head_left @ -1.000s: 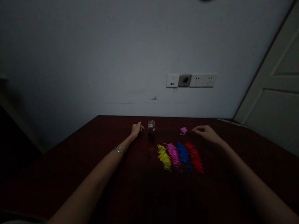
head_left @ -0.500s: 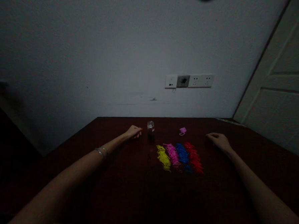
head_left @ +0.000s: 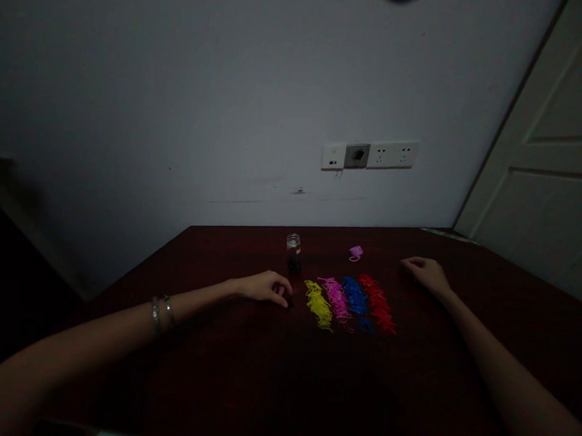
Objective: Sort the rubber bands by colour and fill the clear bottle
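Note:
My left hand (head_left: 268, 288) is low over the dark red table, thumb and fingers apart, beside a small dark item (head_left: 290, 302) that is hard to make out. Just behind it stands an open glass jar (head_left: 294, 252) with something dark at its bottom. To its right lie four strips of loose strands: yellow (head_left: 319, 305), pink (head_left: 337, 301), blue (head_left: 355, 296) and red (head_left: 377, 304). My right hand (head_left: 427, 274) rests on the table right of the red strands, its fingers closed together; whether they hold anything is hidden.
A small pink-purple object with a loop (head_left: 356, 252) lies behind the strands. The table (head_left: 231, 247) meets a wall with sockets (head_left: 392, 155). A pale door (head_left: 541, 179) stands at the right.
My left hand has moved toward me and slightly right, from beside the jar to the small dark item, and its fingers have opened. My right hand has stayed in place.

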### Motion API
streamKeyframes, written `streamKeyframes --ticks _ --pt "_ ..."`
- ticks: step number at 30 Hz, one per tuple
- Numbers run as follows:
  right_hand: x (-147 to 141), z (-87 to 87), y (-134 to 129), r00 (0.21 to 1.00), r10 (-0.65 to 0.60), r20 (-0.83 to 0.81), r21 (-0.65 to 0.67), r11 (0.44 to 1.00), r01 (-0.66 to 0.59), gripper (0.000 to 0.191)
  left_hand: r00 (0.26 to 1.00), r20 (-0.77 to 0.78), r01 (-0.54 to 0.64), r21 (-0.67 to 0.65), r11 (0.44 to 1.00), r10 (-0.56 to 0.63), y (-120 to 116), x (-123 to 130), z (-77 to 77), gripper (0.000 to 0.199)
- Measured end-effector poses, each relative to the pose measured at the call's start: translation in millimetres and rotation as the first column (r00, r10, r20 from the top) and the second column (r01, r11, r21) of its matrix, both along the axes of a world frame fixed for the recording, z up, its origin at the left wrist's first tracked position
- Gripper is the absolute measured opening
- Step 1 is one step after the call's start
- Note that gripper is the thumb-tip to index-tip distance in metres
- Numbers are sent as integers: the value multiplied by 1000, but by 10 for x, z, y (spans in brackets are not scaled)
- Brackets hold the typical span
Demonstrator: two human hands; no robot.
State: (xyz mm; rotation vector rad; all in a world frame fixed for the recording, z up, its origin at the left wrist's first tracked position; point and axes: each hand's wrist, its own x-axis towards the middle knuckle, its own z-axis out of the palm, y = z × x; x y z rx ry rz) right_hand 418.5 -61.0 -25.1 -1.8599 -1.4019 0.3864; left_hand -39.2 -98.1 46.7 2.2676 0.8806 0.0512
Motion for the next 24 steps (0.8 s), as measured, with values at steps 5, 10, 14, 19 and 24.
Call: streamKeyframes --ticks 5,10,14,19,24 --pt "-25 31 -17 1000 -19 13 -9 1000 20 38 999 -33 16 46 999 -14 -24 43 -47 37" --pt "-64 76 -56 999 -34 36 -19 999 35 37 1000 -17 -17 65 998 18 -39 81 -78 38" --pt "-66 70 -66 998 -22 56 0 1000 22 37 999 -43 -14 18 1000 15 -36 92 -78 30" --pt "-55 51 -54 997 2 81 26 1000 -4 36 997 -71 -40 -3 999 40 -58 109 -61 20" --pt "-54 56 -51 996 0 86 9 1000 -1 35 990 -75 -121 -29 992 118 -115 153 -50 16"
